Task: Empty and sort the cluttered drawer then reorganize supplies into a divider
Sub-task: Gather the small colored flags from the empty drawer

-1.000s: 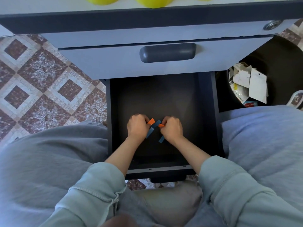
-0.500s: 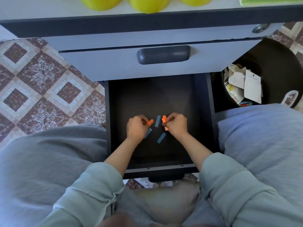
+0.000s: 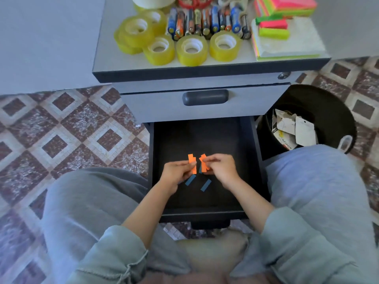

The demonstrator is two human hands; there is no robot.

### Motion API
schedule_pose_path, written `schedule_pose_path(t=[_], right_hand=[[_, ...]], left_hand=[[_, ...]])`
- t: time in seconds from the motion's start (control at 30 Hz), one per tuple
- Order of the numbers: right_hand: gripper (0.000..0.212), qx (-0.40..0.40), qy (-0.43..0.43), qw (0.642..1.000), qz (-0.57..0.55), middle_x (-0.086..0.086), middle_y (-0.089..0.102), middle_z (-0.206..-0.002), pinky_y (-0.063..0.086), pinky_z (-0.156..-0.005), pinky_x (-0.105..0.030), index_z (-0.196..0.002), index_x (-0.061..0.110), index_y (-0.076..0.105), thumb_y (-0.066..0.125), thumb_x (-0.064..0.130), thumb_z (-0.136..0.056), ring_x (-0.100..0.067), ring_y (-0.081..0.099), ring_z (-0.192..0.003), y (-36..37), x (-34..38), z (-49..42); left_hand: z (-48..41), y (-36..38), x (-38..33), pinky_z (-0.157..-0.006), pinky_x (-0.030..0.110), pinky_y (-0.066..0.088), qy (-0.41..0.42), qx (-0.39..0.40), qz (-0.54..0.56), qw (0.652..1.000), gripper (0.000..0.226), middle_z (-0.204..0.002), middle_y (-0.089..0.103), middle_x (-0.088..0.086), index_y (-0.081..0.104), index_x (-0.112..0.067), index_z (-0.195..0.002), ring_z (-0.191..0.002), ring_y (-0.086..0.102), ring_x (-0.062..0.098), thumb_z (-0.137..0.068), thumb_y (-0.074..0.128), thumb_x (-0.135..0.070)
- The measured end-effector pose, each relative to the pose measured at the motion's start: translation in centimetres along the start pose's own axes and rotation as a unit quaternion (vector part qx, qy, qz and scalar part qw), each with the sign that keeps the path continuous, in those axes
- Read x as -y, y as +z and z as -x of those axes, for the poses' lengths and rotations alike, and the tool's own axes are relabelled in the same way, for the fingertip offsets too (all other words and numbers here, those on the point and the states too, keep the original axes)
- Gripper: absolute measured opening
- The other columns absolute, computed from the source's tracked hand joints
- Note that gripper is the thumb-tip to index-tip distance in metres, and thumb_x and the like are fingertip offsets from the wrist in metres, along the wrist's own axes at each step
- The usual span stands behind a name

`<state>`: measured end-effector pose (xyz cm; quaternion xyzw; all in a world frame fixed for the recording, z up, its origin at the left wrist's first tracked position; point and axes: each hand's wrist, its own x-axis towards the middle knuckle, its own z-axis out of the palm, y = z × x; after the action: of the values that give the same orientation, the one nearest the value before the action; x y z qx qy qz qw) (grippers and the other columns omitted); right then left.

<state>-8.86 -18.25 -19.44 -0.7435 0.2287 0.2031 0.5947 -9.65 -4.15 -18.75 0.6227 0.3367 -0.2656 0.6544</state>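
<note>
Down inside the open drawer, over the middle of its dark floor, both hands work at small paper strips. The left hand pinches an orange strip between thumb and curled fingers and holds it upright. Just beside it, the right hand pinches a second orange strip in the same way, and the two strips are close together but apart. Two blue strips lie flat on the drawer floor, just nearer the drawer's front than the hands.

Above the drawer, on the cabinet top, yellow tape rolls sit in front of a row of batteries, with stacks of bright sticky notes to their right. Right of the drawer stands a black bin holding crumpled paper.
</note>
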Motion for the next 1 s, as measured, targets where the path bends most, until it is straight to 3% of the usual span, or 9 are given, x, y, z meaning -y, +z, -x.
schedule_pose_path(t=[0.07, 0.17, 0.27, 0.5, 0.73, 0.87, 1.0], right_hand=[[0.024, -0.003, -0.014, 1.0, 0.009, -0.01, 0.066, -0.094, 0.059, -0.073, -0.035, -0.077, 0.016, 0.061, 0.057, -0.006, -0.086, -0.022, 0.067, -0.086, -0.3, 0.5, 1.0], [0.025, 0.0, -0.015, 1.0, -0.016, -0.017, 0.065, -0.096, 0.06, -0.067, -0.035, -0.085, 0.016, 0.053, 0.063, -0.007, -0.082, -0.024, 0.07, -0.078, -0.9, 1.2, 2.5], [0.018, 0.034, -0.013, 0.998, -0.053, -0.017, 0.068, -0.093, 0.059, -0.064, -0.031, -0.096, 0.008, 0.061, 0.067, -0.002, -0.082, -0.023, 0.071, -0.076, -1.7, 2.1, 4.2], [0.008, 0.079, -0.007, 0.989, -0.123, -0.012, 0.071, -0.085, 0.057, -0.058, -0.026, -0.088, 0.005, 0.071, 0.064, 0.001, -0.084, -0.02, 0.072, -0.073, -2.5, 3.3, 6.8], [0.015, 0.081, -0.013, 0.988, -0.133, -0.018, 0.069, -0.096, 0.059, -0.078, -0.04, -0.096, 0.001, 0.071, 0.058, 0.006, -0.091, -0.028, 0.07, -0.086, -2.6, 3.2, 7.4], [0.009, 0.069, -0.007, 0.987, -0.145, -0.017, 0.07, -0.091, 0.059, -0.07, -0.035, -0.09, 0.001, 0.071, 0.064, 0.005, -0.086, -0.026, 0.071, -0.08, -2.7, 3.3, 7.5], [0.014, 0.056, -0.022, 0.992, -0.108, -0.018, 0.068, -0.098, 0.059, -0.075, -0.039, -0.097, -0.001, 0.07, 0.063, 0.006, -0.087, -0.027, 0.069, -0.086, -2.7, 3.2, 7.2]], left_hand=[[1.0, 0.1, -0.1, -0.06, 0.017, 0.051, 0.002, 0.005, 0.02, 1.0, 0.017, -0.084, 0.068, 0.003, 0.069, -0.005, -0.101, -0.072, 0.061, 0.007, -0.085, 0.066, -0.011], [2.9, 0.4, -0.5, -0.063, 0.018, 0.054, 0.014, 0.029, 0.057, 0.998, 0.014, -0.081, 0.069, 0.005, 0.068, -0.003, -0.097, -0.074, 0.064, 0.009, -0.084, 0.066, -0.008], [4.6, 0.7, -0.5, -0.063, 0.019, 0.054, 0.046, 0.039, 0.056, 0.997, 0.007, -0.082, 0.071, 0.006, 0.069, -0.007, -0.088, -0.077, 0.068, 0.013, -0.082, 0.067, -0.005], [6.6, 1.1, -0.5, -0.067, 0.024, 0.053, 0.085, 0.015, 0.026, 0.996, 0.007, -0.081, 0.069, 0.007, 0.066, -0.008, -0.083, -0.075, 0.066, 0.015, -0.08, 0.071, -0.009], [7.4, 1.7, -1.2, -0.064, 0.023, 0.053, 0.127, -0.022, -0.014, 0.992, 0.013, -0.076, 0.069, 0.007, 0.064, -0.007, -0.079, -0.068, 0.064, 0.015, -0.075, 0.076, -0.009], [7.7, 1.8, -1.3, -0.065, 0.024, 0.056, 0.17, -0.041, -0.074, 0.982, 0.013, -0.074, 0.07, 0.01, 0.064, -0.007, -0.074, -0.066, 0.068, 0.017, -0.073, 0.077, -0.007], [8.2, 1.9, -1.6, -0.072, 0.026, 0.058, 0.205, -0.039, -0.121, 0.971, 0.006, -0.079, 0.071, 0.007, 0.07, -0.011, -0.075, -0.073, 0.07, 0.016, -0.076, 0.075, -0.01]])
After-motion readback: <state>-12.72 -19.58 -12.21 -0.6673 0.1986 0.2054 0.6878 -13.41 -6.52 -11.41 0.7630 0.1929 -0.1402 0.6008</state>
